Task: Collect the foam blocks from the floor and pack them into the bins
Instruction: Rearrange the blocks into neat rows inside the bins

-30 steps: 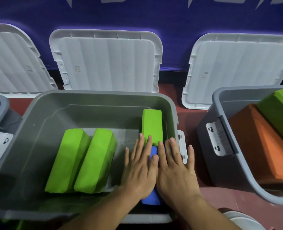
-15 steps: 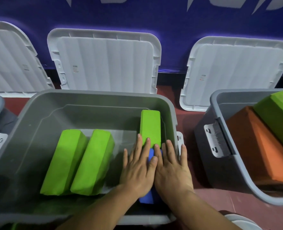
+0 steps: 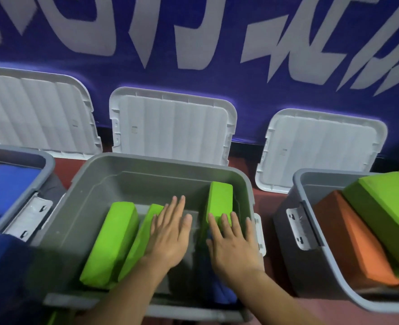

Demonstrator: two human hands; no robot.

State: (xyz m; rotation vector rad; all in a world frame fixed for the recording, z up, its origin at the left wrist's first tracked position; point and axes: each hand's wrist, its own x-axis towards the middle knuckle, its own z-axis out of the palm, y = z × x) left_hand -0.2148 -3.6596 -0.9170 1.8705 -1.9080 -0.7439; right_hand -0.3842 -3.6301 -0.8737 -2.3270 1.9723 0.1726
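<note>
Your hands have parted. Your left hand [image 3: 170, 233], grip open and flat, has slid toward the leaning green blocks [image 3: 110, 242]. Your right hand [image 3: 233, 247], also flat, rests over the blue block [image 3: 219, 292], which looks seated inside the middle bin [image 3: 147, 158].

Three bins [image 3: 170, 160], three lids [image 3: 172, 127], four green blocks [image 3: 109, 242].

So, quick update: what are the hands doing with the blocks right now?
Left hand open, over the middle bin. Right hand flat on the blue block. Nothing blocking.
</note>
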